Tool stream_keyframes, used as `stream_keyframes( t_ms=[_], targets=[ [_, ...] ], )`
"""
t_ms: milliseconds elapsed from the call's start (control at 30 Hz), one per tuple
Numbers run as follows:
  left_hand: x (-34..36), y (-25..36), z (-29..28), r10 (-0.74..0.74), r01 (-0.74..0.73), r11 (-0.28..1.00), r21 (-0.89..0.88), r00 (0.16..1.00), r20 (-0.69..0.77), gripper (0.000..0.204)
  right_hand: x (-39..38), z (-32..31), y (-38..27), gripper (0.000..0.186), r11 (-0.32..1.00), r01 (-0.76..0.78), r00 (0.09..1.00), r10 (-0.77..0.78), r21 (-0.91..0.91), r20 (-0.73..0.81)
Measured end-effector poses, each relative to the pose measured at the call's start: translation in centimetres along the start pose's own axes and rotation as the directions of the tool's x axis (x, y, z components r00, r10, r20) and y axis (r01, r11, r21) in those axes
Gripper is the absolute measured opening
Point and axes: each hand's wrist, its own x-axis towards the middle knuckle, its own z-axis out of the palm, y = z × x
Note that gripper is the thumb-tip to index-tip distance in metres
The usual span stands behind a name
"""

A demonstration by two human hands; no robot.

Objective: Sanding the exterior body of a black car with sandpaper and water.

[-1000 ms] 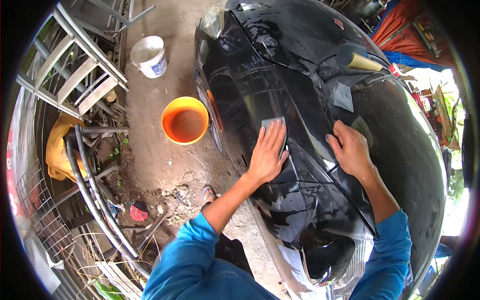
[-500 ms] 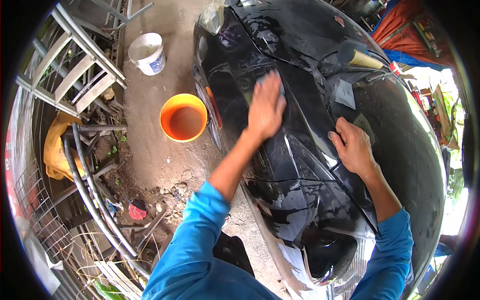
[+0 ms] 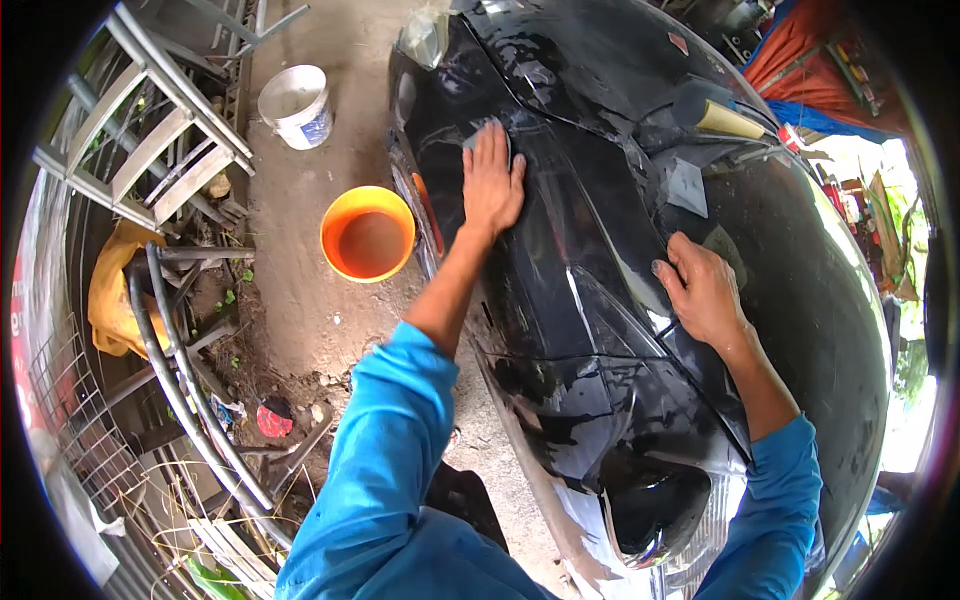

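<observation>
Wet black car bodywork [image 3: 540,250] stretches below me, with streaks and glossy patches on it. My left hand [image 3: 492,185] lies flat on its left part, fingers stretched forward. A small grey sheet that looks like sandpaper [image 3: 470,141] shows at the fingertips, pressed under them; most of it is hidden. My right hand [image 3: 703,285] rests farther right on the bodywork beside a raised edge. Its fingers are bent and the thumb stands apart, with nothing seen in it. Ahead of that hand lies a loose grey square sheet [image 3: 687,187].
Left of the car, an orange bucket [image 3: 367,268] of murky water and a white bucket [image 3: 305,130] stand on the dirt floor. Metal frames [image 3: 170,160], a yellow bag [image 3: 122,290] and rubble line the left. A beige-edged block [image 3: 730,121] sits on the car's far right.
My left hand has slid forward and left over the bodywork, the grey sheet moving with it. My right hand stays at the same spot.
</observation>
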Motion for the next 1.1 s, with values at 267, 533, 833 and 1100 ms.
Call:
stream_keyframes(
  t_ms=[267, 533, 833, 1100],
  targets=[
    [-12.2, 5.4, -1.5, 0.149, -0.109, 0.968, -0.226, 0.975, 0.165, 0.072, -0.8, -0.5, 0.8, 0.023, 0.998, -0.058, 0.998, 0.058, -0.012, 0.034],
    [-15.1, 8.0, 2.0, -0.088, 0.110, 0.956, -0.271, 0.992, 0.092, 0.068, -1.2, 0.1, 2.0, 0.025, 0.996, -0.083, 0.996, 0.084, -0.017, 0.030],
    [-4.8, 0.0, 0.2, -0.206, 0.188, 0.948, -0.257, 0.978, -0.043, 0.062, -0.1, 0.3, 0.1, 0.025, 1.000, -0.005, 1.000, 0.005, -0.013, 0.011],
    [-22.4, 10.7, -1.1, -0.046, 0.115, 0.919, -0.376, 0.981, 0.189, 0.073, -0.7, 0.0, 1.2, 0.024, 0.996, -0.086, 0.995, 0.087, -0.021, 0.045]
  ],
)
